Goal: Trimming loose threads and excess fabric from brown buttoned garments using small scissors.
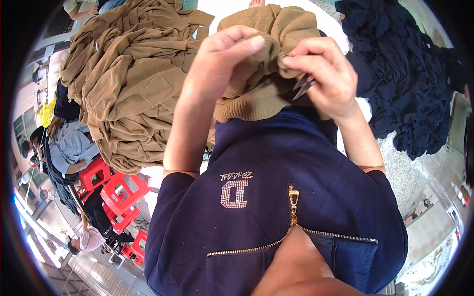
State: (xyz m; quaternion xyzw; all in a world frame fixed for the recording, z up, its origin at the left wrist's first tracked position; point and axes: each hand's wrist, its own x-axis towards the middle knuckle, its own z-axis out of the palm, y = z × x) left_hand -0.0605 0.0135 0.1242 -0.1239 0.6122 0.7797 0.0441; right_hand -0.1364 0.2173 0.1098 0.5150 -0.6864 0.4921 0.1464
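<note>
A brown knit garment point(294, 22) lies over my lap, its ribbed edge point(249, 107) hanging toward me. My left hand point(224, 56) is closed on a bunched fold of it, thumb on top. Beside it, my right hand point(328, 74) has small thread snips point(303, 87) tucked in the palm, pointed blades sticking out below the fingers. The thumb and forefinger of that hand also pinch the garment's cloth. The snips' handle is mostly hidden by the fingers.
A large heap of brown knit garments point(133, 93) rises at my left. Dark navy garments point(400, 79) are piled at my right. Red plastic stools point(123, 190) stand at the lower left, near grey-blue clothing point(74, 145). Another person point(91, 239) is farther off at the lower left.
</note>
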